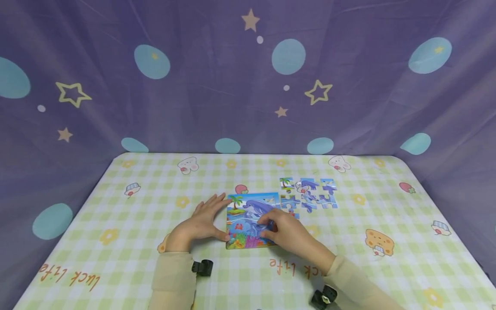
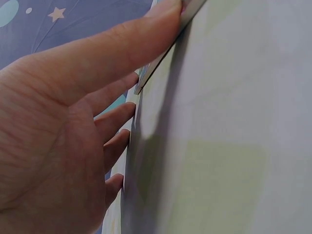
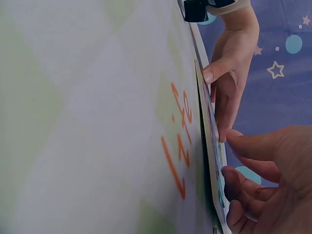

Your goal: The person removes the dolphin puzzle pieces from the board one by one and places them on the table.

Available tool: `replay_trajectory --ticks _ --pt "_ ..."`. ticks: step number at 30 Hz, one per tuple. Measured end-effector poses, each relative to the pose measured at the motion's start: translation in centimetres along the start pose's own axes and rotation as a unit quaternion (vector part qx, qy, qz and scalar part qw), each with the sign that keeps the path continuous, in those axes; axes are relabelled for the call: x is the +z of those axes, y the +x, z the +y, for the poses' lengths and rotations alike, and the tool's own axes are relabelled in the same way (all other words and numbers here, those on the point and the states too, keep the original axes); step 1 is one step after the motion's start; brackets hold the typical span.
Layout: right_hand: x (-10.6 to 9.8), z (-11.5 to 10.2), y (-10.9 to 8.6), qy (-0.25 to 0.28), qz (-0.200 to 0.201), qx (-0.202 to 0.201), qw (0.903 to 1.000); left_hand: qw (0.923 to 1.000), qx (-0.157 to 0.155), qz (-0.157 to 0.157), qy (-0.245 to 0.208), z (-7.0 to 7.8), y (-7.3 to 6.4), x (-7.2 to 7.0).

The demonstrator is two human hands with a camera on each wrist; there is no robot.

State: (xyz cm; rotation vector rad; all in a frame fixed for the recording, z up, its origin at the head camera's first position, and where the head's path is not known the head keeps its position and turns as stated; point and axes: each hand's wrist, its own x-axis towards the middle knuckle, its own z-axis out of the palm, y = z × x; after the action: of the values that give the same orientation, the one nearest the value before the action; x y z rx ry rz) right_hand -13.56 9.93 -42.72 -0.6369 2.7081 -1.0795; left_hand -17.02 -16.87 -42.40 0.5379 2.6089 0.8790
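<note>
A puzzle board (image 1: 248, 207) with a dolphin, palm tree and sea picture lies on the table in front of me. My left hand (image 1: 199, 224) is spread at its left side, thumb against the lower left edge and the other fingers reaching toward the upper left corner. In the left wrist view the thumb (image 2: 112, 56) presses the board's edge. Over the board's right half is my right hand (image 1: 286, 228), bent fingers and thumb apart, fingertips right at the picture. In the right wrist view no piece shows between the thumb (image 3: 253, 146) and fingers (image 3: 239, 187).
Several loose puzzle pieces (image 1: 328, 200) lie in rows beyond and right of the board; the lowest is partly behind my right hand. A green-and-white checked cloth (image 1: 135, 224) covers the table. A purple curtain (image 1: 217, 112) hangs behind and at the sides.
</note>
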Motion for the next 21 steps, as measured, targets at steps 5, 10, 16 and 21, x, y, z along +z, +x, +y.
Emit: replay_trajectory --ticks 5,10,16,21 --pt "0.3 -0.2 0.4 -0.023 -0.018 0.0 0.9996 1.0 -0.001 -0.002 -0.001 -0.1 0.1 0.0" --pt "0.4 -0.6 0.7 -0.06 -0.038 -0.003 0.9975 1.0 0.003 0.0 0.001 -0.1 0.1 0.0" --pt "0.4 -1.1 0.8 -0.08 -0.054 -0.001 0.9953 1.0 0.004 0.0 0.0 -0.1 0.0 0.1" --pt "0.3 -1.2 1.0 -0.078 -0.067 0.003 0.9947 1.0 0.004 0.003 0.0 0.0 0.0 0.1"
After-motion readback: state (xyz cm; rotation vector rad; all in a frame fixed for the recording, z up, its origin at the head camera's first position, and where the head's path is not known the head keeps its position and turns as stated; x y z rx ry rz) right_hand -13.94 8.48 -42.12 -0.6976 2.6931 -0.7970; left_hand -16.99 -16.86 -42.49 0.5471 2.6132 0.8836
